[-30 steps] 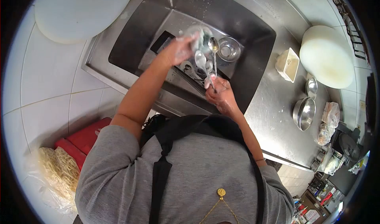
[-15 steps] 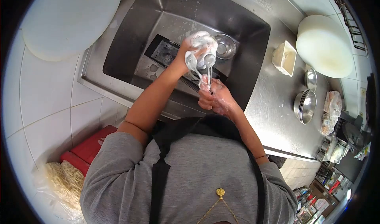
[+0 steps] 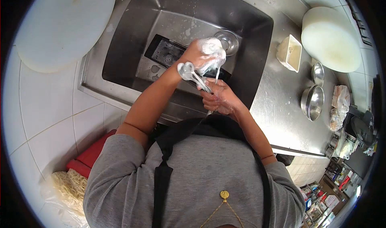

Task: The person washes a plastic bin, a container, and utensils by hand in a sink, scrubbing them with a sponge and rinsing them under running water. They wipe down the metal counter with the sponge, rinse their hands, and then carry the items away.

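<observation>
My right hand (image 3: 219, 96) is closed around the handles of soapy metal spoons (image 3: 185, 71). Their foam-covered bowls point up and to the left, beside my left wrist. Thick white lather (image 3: 212, 47) coats my left hand (image 3: 198, 55), whose fingers curl just above the right hand. Whatever the left fingers hold is hidden under the foam. Beneath both hands, a black rectangular tray (image 3: 165, 51) with sudsy water lies in the steel sink (image 3: 132, 39). A round metal drain strainer or small bowl (image 3: 228, 42) sits on the sink floor beyond the left hand.
On the steel counter (image 3: 277, 107) to the right are a cream rectangular container (image 3: 289, 53), stacked metal bowls (image 3: 313, 103), a single metal bowl (image 3: 317, 74) and plastic bags (image 3: 340, 107). Thick white round boards (image 3: 331, 39) lean at right; another round board (image 3: 64, 26) is at left.
The spoon bowls have swung left and down, from in front of the left fingers to beside the left wrist. My left hand has shifted slightly right and down. My right hand still grips the handles.
</observation>
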`<move>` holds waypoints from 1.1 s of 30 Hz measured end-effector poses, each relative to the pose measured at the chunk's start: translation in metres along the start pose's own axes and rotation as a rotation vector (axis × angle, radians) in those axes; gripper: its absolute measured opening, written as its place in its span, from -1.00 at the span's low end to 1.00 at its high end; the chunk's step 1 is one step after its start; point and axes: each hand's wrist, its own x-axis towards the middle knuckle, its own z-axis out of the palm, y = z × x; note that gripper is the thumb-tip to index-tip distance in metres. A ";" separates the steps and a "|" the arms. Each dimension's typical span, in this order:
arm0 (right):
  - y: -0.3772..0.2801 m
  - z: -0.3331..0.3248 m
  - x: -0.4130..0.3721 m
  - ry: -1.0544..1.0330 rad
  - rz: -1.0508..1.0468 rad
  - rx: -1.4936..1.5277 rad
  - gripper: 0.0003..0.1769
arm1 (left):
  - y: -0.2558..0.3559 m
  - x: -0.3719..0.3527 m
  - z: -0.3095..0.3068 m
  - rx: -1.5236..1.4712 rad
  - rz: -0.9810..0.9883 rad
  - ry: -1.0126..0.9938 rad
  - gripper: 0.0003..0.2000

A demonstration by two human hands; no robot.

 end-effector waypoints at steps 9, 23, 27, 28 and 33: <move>0.003 -0.015 -0.003 0.041 -0.045 0.056 -0.65 | 0.014 -0.006 -0.006 -0.896 -0.139 -0.172 -0.48; 0.005 -0.017 -0.013 0.007 0.050 0.021 -0.62 | 0.004 0.015 -0.003 0.900 0.337 -0.111 -0.79; 0.006 -0.035 -0.019 0.359 -0.081 -0.139 -0.70 | -0.001 0.020 -0.031 0.376 0.037 0.199 -0.77; 0.003 -0.039 -0.021 0.418 -0.156 -0.167 -0.73 | 0.001 0.018 -0.035 -0.030 -0.092 0.183 -0.70; -0.016 -0.055 -0.016 0.418 -0.467 -0.278 -0.90 | -0.028 0.002 -0.035 -0.832 -0.107 0.149 -0.52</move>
